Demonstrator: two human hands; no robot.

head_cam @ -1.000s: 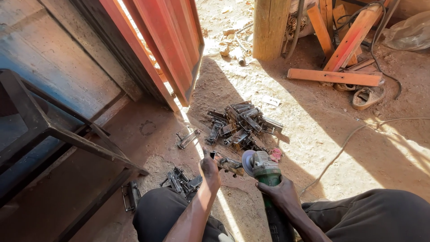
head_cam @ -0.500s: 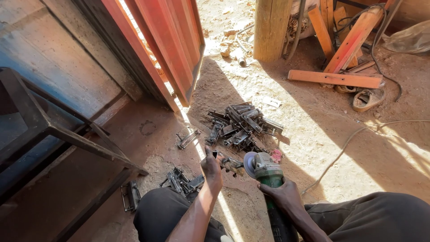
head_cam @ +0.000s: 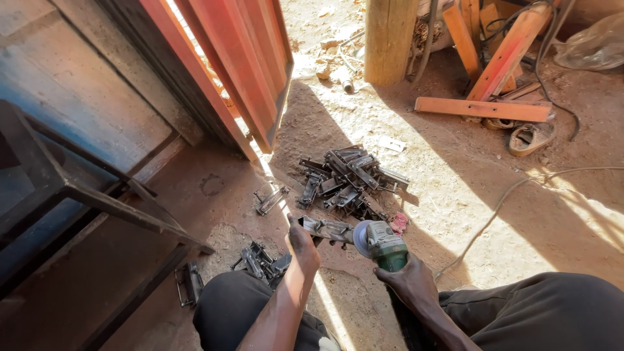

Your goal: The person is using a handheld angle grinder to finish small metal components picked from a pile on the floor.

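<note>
Left hand [head_cam: 302, 244] clamps the metal bracket [head_cam: 325, 229] just above the dirt floor [head_cam: 455, 195], right hand [head_cam: 409, 281] wraps the green angle grinder [head_cam: 380, 242]; judged best: steady bracket, disc meeting its end lightly, fingers clear.

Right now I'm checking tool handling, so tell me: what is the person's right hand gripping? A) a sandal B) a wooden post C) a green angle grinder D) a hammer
C: the right hand is wrapped around the body of a green angle grinder, its disc set against the metal piece held in the left hand.
</note>
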